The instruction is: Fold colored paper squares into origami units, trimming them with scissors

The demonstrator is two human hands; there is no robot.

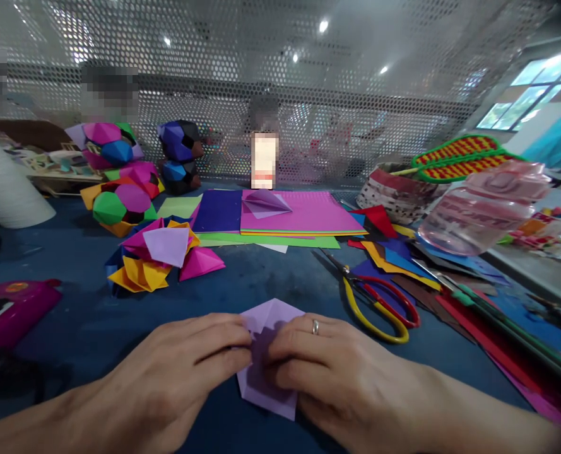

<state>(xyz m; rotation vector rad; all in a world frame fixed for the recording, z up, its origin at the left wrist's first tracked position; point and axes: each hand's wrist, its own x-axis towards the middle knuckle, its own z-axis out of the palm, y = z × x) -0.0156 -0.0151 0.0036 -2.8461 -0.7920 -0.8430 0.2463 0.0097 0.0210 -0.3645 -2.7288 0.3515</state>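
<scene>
A light purple sheet of paper (267, 391) with folded edges lies on the dark blue table between my hands. My left hand (185, 356) is closed at its left edge, fingertips pressed together on the paper. From the right, my right hand (327, 359), with a ring on one finger, has its fingers curled onto the middle of the sheet and hides part of it. Its thumb is not visible. Scissors (379, 306) with red and yellow handles lie beyond my right hand. Several folded paper pieces (166, 246) in purple, pink and yellow lie beyond my left hand.
Stacked paper (303, 211) lies at the back. Colourful paper balls (124, 202) stand at the back left, near a white cone (8, 180). A magenta tool (19, 312) is at left. On the right are a pink bottle (481, 211), a basket (394, 192) and loose coloured paper (417, 271).
</scene>
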